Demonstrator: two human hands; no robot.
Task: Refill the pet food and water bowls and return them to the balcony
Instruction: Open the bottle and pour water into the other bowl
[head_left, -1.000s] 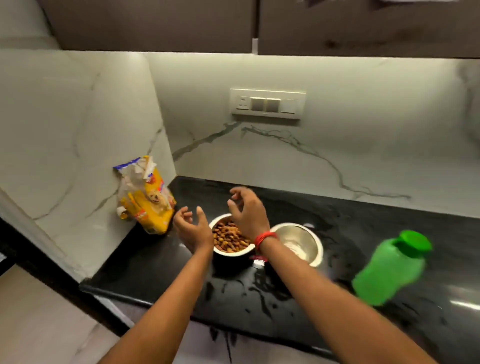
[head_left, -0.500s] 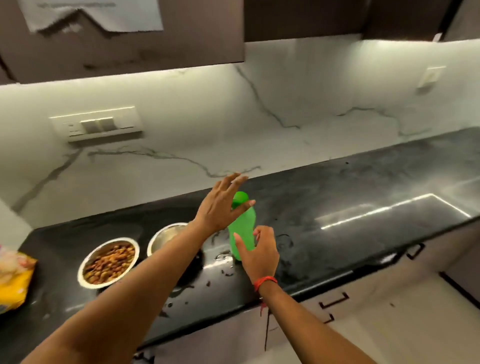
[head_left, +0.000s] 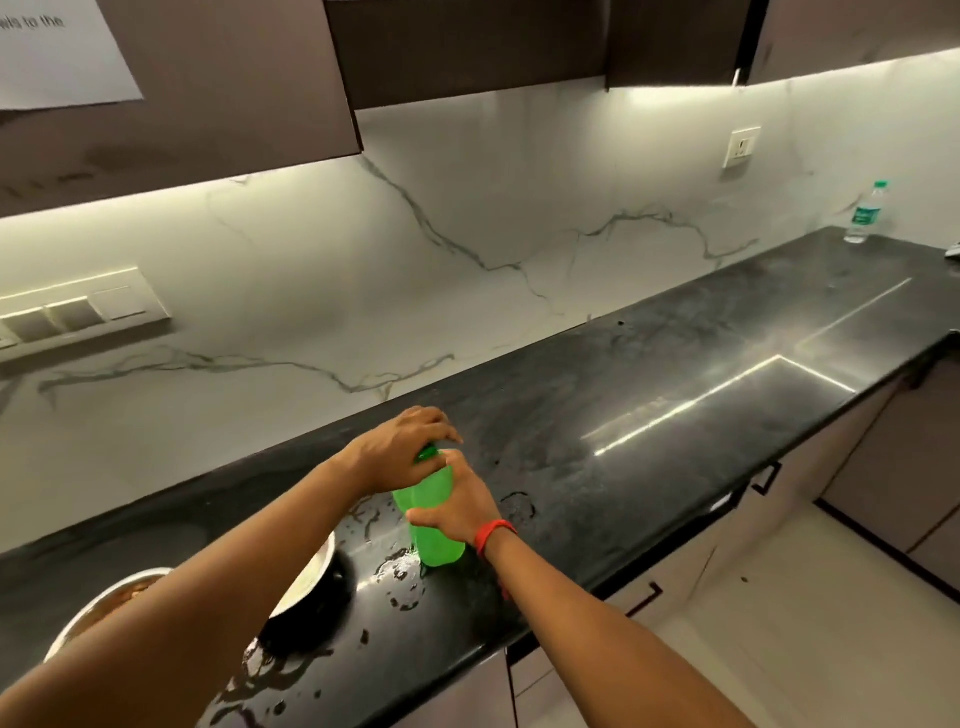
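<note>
While the green bottle (head_left: 441, 548) stood upright on the black countertop (head_left: 649, 415), both hands gripped it.
The left hand (head_left: 400, 452) curled down over the cap (head_left: 427, 453), and the right hand (head_left: 457, 506), a red band (head_left: 493, 535) at its wrist, clasped the bottle's body. Just left of the bottle sat a steel bowl (head_left: 311, 577), partly hidden by the left forearm, with the kibble bowl (head_left: 98, 605) beyond it. Puddles of water (head_left: 400, 569) lay around the bottle's base.

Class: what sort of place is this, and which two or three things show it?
Most likely a home kitchen: a long black counter over drawers, a marble-look backsplash with a switch panel, and dark wall cabinets lit underneath.
</note>
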